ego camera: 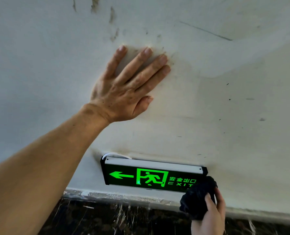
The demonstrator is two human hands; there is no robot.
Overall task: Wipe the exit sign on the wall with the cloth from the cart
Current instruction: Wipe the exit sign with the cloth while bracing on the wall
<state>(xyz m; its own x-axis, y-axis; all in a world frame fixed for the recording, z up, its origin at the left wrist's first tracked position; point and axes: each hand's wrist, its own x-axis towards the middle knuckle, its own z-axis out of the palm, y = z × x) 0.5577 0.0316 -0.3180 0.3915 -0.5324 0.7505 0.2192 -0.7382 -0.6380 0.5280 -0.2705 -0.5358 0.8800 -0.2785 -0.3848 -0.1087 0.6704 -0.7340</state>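
Observation:
A lit green exit sign (151,177) with an arrow, a running figure and "EXIT" lettering hangs low on a white wall (225,107), just above the floor edge. My right hand (212,214) grips a bunched black cloth (197,199) and presses it against the sign's right end, covering the corner. My left hand (124,89) lies flat on the wall above the sign, fingers spread, holding nothing.
The wall carries scuffs, smudges and a thin dark line at upper right. A white cable (113,155) loops out behind the sign's top left. Below runs a pale skirting strip (124,197) over a dark marbled surface (107,219).

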